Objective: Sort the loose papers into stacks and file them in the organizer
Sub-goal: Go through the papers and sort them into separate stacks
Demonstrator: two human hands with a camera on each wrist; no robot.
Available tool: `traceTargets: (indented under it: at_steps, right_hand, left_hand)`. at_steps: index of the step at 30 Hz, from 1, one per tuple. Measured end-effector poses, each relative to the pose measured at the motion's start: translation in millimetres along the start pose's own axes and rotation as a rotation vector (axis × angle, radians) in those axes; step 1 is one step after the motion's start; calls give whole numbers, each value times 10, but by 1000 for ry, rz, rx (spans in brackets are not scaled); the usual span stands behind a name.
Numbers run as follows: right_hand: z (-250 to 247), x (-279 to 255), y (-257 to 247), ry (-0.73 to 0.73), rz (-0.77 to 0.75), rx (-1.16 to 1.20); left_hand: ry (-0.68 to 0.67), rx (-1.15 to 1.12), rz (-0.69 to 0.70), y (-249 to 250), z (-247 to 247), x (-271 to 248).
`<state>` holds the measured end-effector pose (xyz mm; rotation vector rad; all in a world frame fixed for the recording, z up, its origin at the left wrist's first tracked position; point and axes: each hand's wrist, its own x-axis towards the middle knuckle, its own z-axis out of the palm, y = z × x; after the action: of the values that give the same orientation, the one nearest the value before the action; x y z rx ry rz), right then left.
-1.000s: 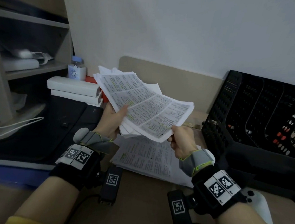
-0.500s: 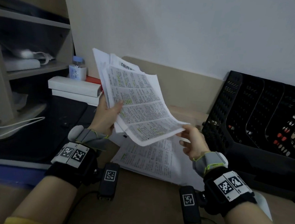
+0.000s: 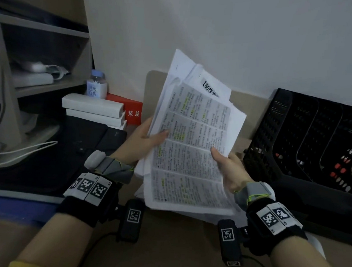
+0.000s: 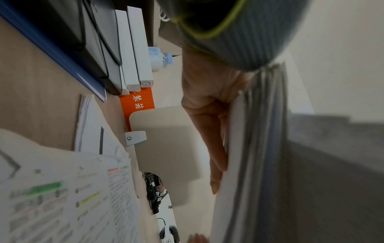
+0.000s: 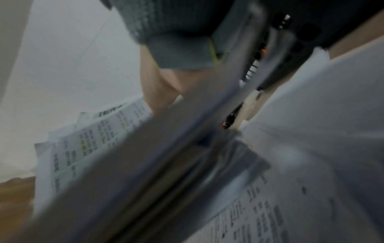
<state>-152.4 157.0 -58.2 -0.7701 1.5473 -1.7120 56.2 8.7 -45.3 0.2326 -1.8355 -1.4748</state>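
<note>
Hands hold a bundle of papers (image 3: 191,139) nearly upright above the desk: the left hand (image 3: 142,139) pinches its edge at nine o'clock, the right hand (image 3: 229,165) grips it at four o'clock, with the black organizer (image 3: 310,141) at three o'clock. Only the left wrist view shows the left fingers (image 4: 216,157) laid straight along the back sheet, and more papers on the desk (image 4: 62,189).

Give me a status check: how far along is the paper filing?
Early. Nothing looks filed: the slots of the black organizer that are in view show no papers. In hand: the left hand and right hand both grip an uneven bundle of papers, its edges not yet squared. Left: more loose sheets lie on the desk, so sorting and all filing remain.
</note>
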Motion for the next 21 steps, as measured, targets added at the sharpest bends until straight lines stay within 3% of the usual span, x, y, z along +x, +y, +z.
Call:
traceTargets:
  at_steps: [3, 7, 12, 16, 21]
  right_hand:
    - [13, -12, 14, 172, -198, 72]
    - [100, -83, -79, 341, -455, -22]
    - [267, -171, -202, 346, -664, -63]
    - [342, -195, -171, 263, -654, -91]
    - [374, -189, -119, 150, -452, -35]
  left_hand:
    - [16, -5, 48, 27, 86, -18]
    - [79, -42, 77, 24, 201, -24]
    - [145, -31, 113, 39, 310, -9]
    - [168, 30, 82, -60, 296, 21]
    - [211, -52, 26, -109, 260, 12]
